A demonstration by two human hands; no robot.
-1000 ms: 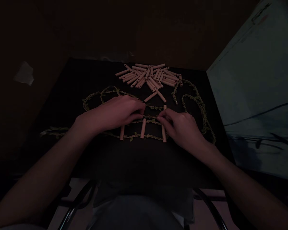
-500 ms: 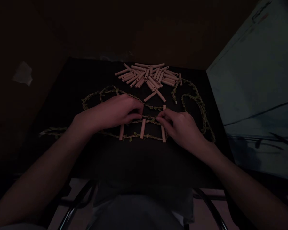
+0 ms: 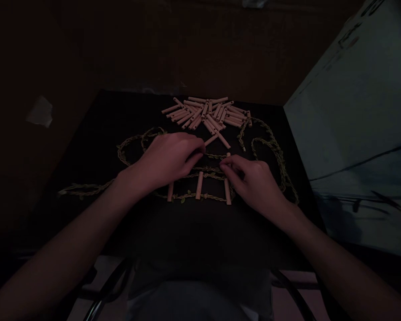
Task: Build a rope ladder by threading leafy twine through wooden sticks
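Observation:
The scene is very dim. On a dark table (image 3: pixel 96 133) three short wooden sticks (image 3: pixel 199 185) lie side by side, strung like rungs on two runs of a green leafy cord (image 3: pixel 203 196). My left hand (image 3: pixel 169 160) rests over the upper cord, fingers curled and pinching it near the middle stick. My right hand (image 3: pixel 252 180) pinches the same cord at the top of the right stick (image 3: pixel 227 191). The cord loops away to the left (image 3: pixel 87 189) and right (image 3: pixel 277 154).
A heap of several loose wooden sticks (image 3: pixel 207 113) lies at the table's far edge, with two strays (image 3: pixel 220 139) nearer my hands. A pale scrap (image 3: pixel 40 112) lies on the floor at left. A light-coloured slanted surface (image 3: pixel 354 111) stands at right. Chair tubes (image 3: pixel 103 294) show below.
The camera tilted slightly, so everything sits a little lower in view. My left fingers have shifted a little up and right along the cord. The sticks have not moved.

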